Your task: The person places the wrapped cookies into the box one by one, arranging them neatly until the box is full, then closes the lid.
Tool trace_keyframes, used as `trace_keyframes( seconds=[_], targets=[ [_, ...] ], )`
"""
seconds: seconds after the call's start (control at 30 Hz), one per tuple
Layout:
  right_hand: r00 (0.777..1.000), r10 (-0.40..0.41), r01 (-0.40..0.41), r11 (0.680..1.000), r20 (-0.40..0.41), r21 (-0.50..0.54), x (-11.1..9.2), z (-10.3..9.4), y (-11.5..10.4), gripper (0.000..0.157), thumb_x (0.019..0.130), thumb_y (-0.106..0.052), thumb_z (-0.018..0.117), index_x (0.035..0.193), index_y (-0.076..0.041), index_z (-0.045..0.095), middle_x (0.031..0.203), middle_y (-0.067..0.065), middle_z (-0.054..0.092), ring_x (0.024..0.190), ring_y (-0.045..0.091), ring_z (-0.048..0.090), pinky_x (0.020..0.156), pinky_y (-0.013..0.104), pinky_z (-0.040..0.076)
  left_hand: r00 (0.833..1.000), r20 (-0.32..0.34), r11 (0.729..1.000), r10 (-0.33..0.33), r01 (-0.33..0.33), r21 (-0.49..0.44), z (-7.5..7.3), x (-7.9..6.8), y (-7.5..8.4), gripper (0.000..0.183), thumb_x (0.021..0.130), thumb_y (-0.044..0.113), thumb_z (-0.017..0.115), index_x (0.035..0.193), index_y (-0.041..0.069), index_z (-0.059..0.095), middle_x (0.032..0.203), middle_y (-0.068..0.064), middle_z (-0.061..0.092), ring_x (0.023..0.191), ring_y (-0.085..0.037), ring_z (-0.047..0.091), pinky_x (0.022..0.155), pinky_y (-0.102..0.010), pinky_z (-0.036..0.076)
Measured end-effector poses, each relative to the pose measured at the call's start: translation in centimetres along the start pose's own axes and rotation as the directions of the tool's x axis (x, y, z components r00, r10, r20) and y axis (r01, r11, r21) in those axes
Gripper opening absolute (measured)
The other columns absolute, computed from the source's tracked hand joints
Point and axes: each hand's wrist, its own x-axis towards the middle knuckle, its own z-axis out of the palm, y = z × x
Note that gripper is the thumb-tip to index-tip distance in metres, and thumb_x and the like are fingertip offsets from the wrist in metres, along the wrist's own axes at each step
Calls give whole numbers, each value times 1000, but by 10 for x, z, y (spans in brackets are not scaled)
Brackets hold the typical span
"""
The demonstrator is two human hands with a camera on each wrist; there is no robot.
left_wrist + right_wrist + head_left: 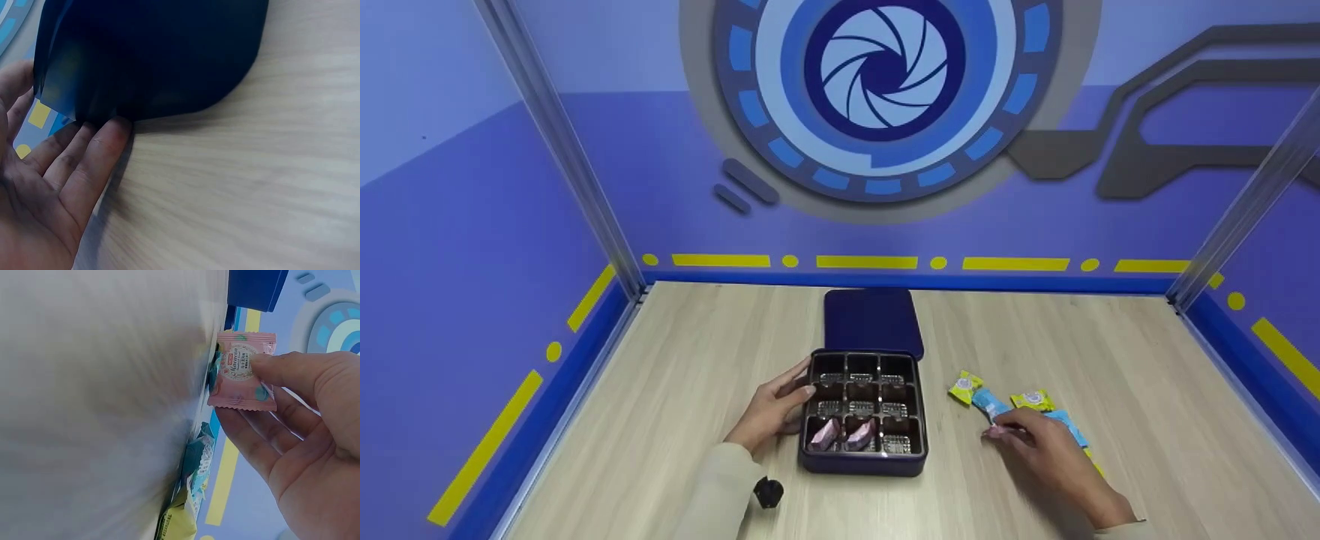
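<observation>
Roughly midway between the side edges of the counter (660,435), the left hand (769,411) grips a dark sectioned box (862,464), while nearer the right edge the right hand (1054,454) pinches a pink packet (242,391) beside blue packets (988,403) and yellow packets (964,388).

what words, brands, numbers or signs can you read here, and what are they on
"Macaron", script, last letters soft: pink candy packet in the right hand.
Its red brand box and smaller characters: too small to read.
Yellow packets, blue packets: print too blurred.
</observation>
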Motion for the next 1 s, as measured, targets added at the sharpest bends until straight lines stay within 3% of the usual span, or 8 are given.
trace_keyframes(
  seconds=[0.27, 0.5, 0.8, 1.0],
  targets=[
    [999, 35, -36, 999, 8, 34, 3, 3, -4, 14, 94, -9, 82, 104, -18, 77, 102, -11, 73, 94, 10, 71, 80, 28, 61, 1000, -10, 1000, -2, 2, 5, 1, -1, 1, 65, 105, 29, 71, 164, 24, 44, 159, -25, 47, 134, -41, 58, 82, -54, 63],
    [1000, 14, -14, 999, 0, 41, 6, 4, -8, 15, 93, -10, 83, 107, -13, 79, 105, -9, 76, 95, 12, 72, 80, 29, 62, 1000, -12, 1000, -2, 2, -2, 1, 0, 1, 64, 105, 28, 70, 164, 24, 44, 159, -26, 47, 135, -41, 57, 85, -54, 63],
    [999, 21, -23, 997, 28, 74, 11, 5, -14, 14, 96, -10, 81, 106, -18, 77, 103, -13, 75, 96, 9, 71, 82, 31, 62, 1000, -8, 1000, 5, -6, -14, 0, 0, 1, 64, 106, 27, 70, 164, 23, 44, 160, -27, 45, 132, -39, 59, 82, -50, 64],
    [998, -60, 60, 993, 6, 100, 14, 5, -17, 17, 93, -5, 82, 105, -16, 77, 101, -11, 74, 93, 11, 71, 79, 30, 63, 1000, 6, 999, 28, -27, -46, -1, 3, -2, 63, 106, 21, 70, 163, 19, 45, 158, -27, 48, 115, -33, 70, 79, -48, 64]
  ],
)
